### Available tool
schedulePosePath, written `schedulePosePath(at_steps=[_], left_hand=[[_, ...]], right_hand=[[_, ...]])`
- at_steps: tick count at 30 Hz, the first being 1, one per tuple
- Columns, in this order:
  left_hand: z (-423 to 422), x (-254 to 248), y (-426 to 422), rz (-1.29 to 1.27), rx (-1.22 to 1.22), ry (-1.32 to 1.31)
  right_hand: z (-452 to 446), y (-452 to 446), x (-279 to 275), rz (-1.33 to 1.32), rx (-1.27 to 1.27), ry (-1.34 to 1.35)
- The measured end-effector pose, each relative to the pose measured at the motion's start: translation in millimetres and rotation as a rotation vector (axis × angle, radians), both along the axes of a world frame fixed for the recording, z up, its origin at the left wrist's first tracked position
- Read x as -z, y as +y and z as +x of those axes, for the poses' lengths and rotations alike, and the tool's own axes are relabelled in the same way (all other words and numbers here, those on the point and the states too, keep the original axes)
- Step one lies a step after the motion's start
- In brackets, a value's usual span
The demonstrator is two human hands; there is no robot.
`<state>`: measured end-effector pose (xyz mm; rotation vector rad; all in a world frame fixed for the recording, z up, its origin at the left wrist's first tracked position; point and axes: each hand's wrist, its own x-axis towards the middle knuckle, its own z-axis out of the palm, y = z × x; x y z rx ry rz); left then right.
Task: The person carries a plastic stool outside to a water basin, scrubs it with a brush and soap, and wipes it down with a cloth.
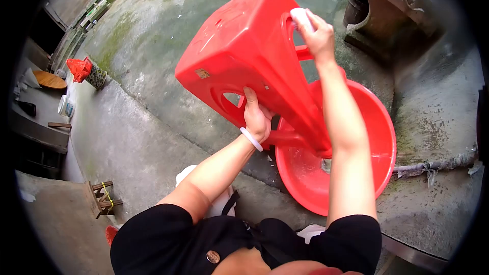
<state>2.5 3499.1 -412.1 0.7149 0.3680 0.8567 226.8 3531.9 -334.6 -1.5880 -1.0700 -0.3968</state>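
A red plastic stool [270, 61] is tilted over a round red basin [372, 122], its lower legs reaching into the basin. My left hand [256, 117], with a pale bangle at the wrist, grips the stool at the edge of an oval opening in its side. Higher up on the right, my right hand [320, 38] holds a white cloth or sponge [302, 20] against the stool's side, by another opening. A little water seems to lie in the basin. The stool's far side is hidden.
Wet concrete floor [153, 107] spreads around. A small wooden stool [104, 198] stands at lower left, a bin with a red bag [80, 69] and a white bucket [64, 106] at left. A dark pot [356, 7] is at upper right, a pipe [433, 166] at right.
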Motion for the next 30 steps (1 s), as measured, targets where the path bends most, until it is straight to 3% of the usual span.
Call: schedulePosePath(at_steps=[1,3,5,7,10,13,15,17,19,22,23,25,27,30], left_hand=[[-1.6,2.7,2.6,-0.002,-0.004,-0.008],[-2.9,3.9,3.3,0.022,0.005,0.01],[1.7,2.0,1.4,0.026,-0.007,-0.004],[5.6,-2.0,-5.7,0.017,-0.039,-0.023],[5.4,2.9,-4.4,0.012,-0.026,-0.021],[5.5,1.2,-7.2,-0.025,-0.051,0.003],[8.3,0.2,-9.3,-0.016,-0.074,-0.022],[7.2,7.1,-6.2,-0.013,-0.08,-0.012],[3.5,19.3,1.0,-0.008,-0.041,0.035],[9.1,-4.9,-10.1,-0.015,-0.091,-0.011],[10.7,-5.1,-5.7,0.013,-0.09,-0.038],[15.8,6.6,3.9,0.033,-0.097,-0.09],[8.5,16.9,10.5,0.073,-0.105,-0.028],[4.7,-6.4,-0.8,0.08,-0.062,-0.013]], right_hand=[[17.3,7.2,9.0,-0.123,0.133,0.065],[21.1,3.5,6.8,-0.135,0.124,0.143],[-5.2,0.4,0.2,0.085,-0.027,0.141],[-29.6,-17.2,-17.8,0.006,0.017,-0.115],[4.5,-4.6,7.3,-0.098,0.193,-0.055],[29.4,-6.3,24.0,-0.116,0.168,0.338],[-14.3,-8.8,-9.2,0.033,-0.074,0.271],[-33.0,-13.8,-20.4,0.064,-0.034,-0.099],[-8.2,-1.5,-3.6,0.029,0.06,-0.104],[7.7,3.4,1.0,-0.222,0.162,0.34],[-14.1,5.3,-0.5,-0.049,0.118,0.318],[-65.1,-15.2,-17.1,0.051,0.105,0.107],[-82.8,-39.2,-0.2,0.169,-0.107,0.269],[-109.1,-99.4,31.3,0.082,0.071,0.078]])
